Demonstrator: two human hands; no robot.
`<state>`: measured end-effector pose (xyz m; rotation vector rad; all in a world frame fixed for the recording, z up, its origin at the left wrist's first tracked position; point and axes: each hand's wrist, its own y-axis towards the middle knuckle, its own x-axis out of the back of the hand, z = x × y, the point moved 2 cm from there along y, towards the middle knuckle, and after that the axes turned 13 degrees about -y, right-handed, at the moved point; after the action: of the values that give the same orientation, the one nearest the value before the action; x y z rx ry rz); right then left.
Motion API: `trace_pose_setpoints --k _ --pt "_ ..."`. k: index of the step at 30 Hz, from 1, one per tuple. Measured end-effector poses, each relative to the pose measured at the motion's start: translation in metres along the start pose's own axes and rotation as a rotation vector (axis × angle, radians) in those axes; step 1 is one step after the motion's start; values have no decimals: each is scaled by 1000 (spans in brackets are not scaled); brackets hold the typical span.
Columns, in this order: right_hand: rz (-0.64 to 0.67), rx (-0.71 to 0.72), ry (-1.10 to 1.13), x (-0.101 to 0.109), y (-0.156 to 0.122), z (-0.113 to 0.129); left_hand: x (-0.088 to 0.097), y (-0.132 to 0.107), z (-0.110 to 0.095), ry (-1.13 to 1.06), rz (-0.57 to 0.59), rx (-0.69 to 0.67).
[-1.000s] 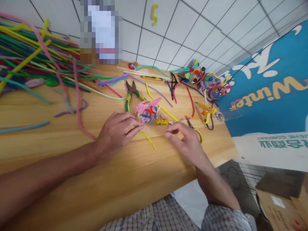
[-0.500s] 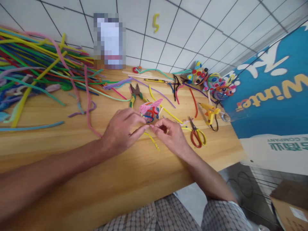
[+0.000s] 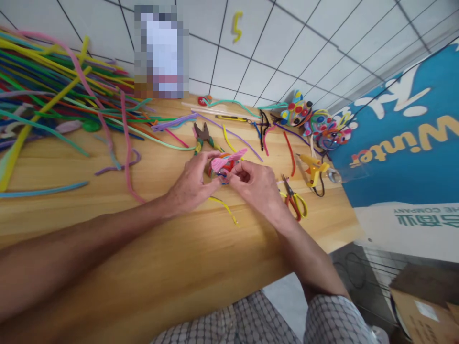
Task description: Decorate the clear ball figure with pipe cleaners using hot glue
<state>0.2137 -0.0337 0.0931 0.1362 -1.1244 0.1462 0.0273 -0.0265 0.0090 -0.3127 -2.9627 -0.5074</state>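
Observation:
A small round pipe-cleaner figure (image 3: 228,161), with a pink bow-like piece on top and red and blue parts, rests on the table between my hands. My left hand (image 3: 191,186) holds its left side, thumb at the near edge. The thumb and index finger of my right hand (image 3: 256,187) are pinched together against the figure's front right side; whatever is between those fingertips is hidden. Just below lies a bent yellow pipe cleaner (image 3: 226,209). Pliers (image 3: 203,135) with green and yellow handles lie behind the figure, and scissors (image 3: 294,199) lie to the right of my right hand.
A large heap of coloured pipe cleaners (image 3: 46,86) covers the left back. A yellow glue gun (image 3: 312,168) stands at the right, near decorated craft figures (image 3: 297,111). A yellow utility knife (image 3: 231,118) lies by the tiled wall. The table's right edge borders a blue banner (image 3: 412,153).
My hands have moved forward from in front of the figure onto it. The left one now grips its side, while the right pinch has come up against its front.

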Motion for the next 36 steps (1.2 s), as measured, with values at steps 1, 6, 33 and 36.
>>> trace_pose_setpoints --k 1,6,33,36 --pt "-7 4 -31 0 1 2 0 0 0 7 3 -20" --pt "-68 58 -116 -2 2 3 -3 -2 -1 50 -10 -99" --pt "-311 551 -239 -20 -7 -20 -2 -2 1 90 -9 -110" --pt "-319 556 -231 -20 -7 -21 -2 -2 2 101 -2 -90"
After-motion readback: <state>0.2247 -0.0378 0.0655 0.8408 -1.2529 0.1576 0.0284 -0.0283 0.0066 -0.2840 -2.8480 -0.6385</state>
